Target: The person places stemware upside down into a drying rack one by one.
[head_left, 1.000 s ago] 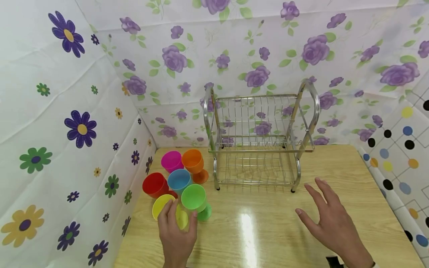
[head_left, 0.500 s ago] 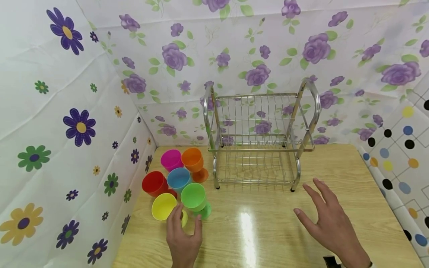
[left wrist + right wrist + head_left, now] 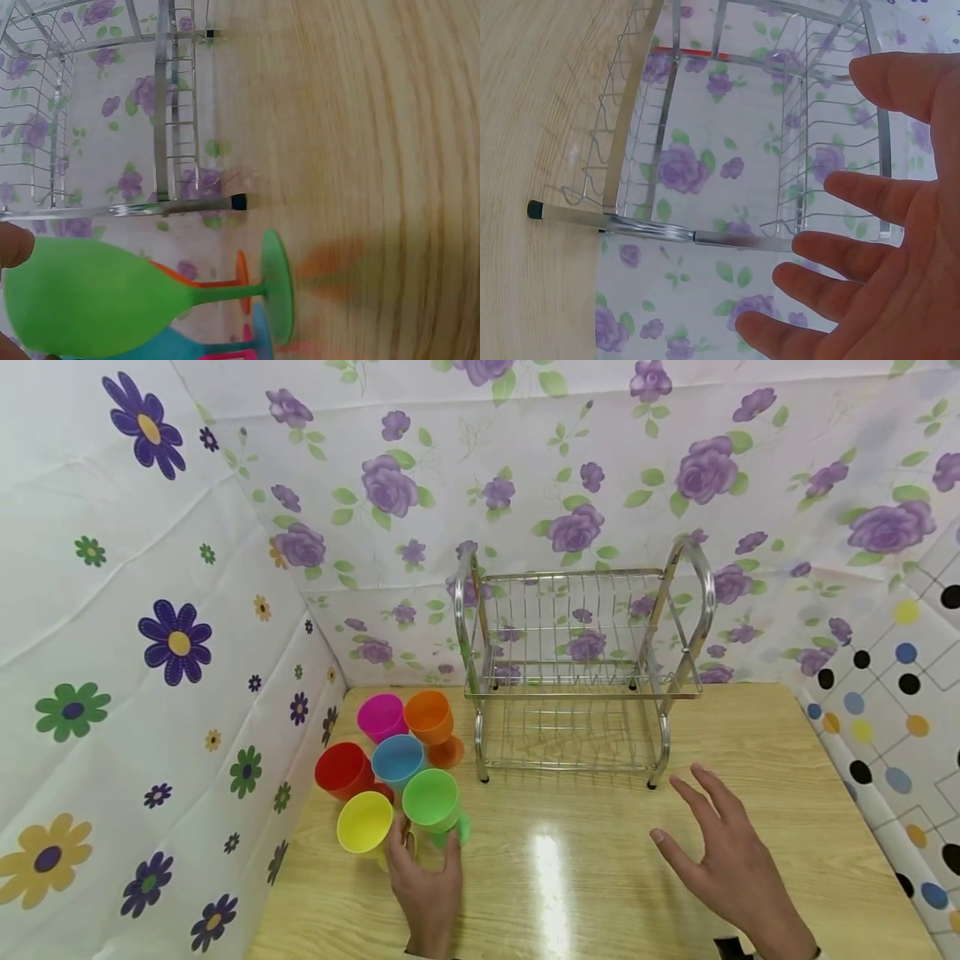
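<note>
My left hand (image 3: 429, 893) reaches to the near side of a green goblet (image 3: 431, 800), fingers to its left and thumb to its right. In the left wrist view, fingertips (image 3: 13, 245) show at the frame's edge beside the bowl of the upright green goblet (image 3: 97, 296); firm contact is not clear. A yellow goblet (image 3: 364, 822) stands just left of that hand, its foot partly hidden by the fingers. My right hand (image 3: 726, 868) hovers over the table's right side, fingers spread and holding nothing, in front of a metal dish rack (image 3: 573, 697).
Behind the green and yellow goblets stand a blue goblet (image 3: 398, 760), a red goblet (image 3: 342, 771), a magenta goblet (image 3: 382, 718) and an orange goblet (image 3: 429, 717), close together. The two-tier rack is on the wooden table (image 3: 600, 860), near a floral back cloth (image 3: 420, 427).
My left hand has shifted right, from beside the yellow goblet to around the green goblet's near side. The right hand has drifted slightly left. The goblets stand as before.
</note>
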### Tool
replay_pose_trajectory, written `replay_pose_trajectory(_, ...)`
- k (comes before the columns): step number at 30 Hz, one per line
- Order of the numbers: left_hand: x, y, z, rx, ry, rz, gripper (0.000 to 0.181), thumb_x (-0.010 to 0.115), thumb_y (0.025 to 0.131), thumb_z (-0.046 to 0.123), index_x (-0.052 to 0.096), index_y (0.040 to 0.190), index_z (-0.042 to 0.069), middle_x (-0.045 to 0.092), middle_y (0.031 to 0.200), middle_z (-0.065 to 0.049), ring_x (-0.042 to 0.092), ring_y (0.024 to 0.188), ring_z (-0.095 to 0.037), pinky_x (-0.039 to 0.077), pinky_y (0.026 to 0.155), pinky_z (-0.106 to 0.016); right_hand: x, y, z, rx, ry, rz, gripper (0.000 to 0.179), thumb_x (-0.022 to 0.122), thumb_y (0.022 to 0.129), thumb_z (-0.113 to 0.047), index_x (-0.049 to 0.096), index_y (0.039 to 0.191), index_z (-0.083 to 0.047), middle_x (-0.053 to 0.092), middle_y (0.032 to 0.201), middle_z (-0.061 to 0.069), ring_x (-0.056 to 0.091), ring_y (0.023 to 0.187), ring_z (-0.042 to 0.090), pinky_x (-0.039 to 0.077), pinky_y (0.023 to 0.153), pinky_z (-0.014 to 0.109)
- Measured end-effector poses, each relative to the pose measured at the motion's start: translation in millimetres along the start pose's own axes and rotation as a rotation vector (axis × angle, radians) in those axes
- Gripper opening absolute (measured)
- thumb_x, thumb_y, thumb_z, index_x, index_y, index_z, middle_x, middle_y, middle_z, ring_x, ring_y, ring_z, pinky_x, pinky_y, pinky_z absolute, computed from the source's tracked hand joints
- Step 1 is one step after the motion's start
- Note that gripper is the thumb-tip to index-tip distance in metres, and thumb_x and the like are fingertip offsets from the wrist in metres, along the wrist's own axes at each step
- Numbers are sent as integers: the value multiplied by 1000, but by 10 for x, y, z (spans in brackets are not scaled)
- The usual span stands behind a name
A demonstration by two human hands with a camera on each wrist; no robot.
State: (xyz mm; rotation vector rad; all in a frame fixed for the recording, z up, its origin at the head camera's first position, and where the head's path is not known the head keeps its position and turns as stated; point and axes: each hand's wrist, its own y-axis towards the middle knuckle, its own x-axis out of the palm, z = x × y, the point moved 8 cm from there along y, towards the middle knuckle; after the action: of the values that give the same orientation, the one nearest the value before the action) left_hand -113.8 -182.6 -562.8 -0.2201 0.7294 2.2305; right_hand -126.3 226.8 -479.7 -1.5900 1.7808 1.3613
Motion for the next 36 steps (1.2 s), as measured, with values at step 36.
replay_pose_trajectory(36, 337, 13, 59, -30, -75, 28, 96, 92, 81, 10, 38, 160, 10, 45, 147, -21, 53, 132, -33, 54, 104, -67, 89, -6, -17, 47, 183, 9, 81, 89, 86, -28, 51, 157, -19, 45, 161, 18, 51, 139, 46, 50, 95, 67)
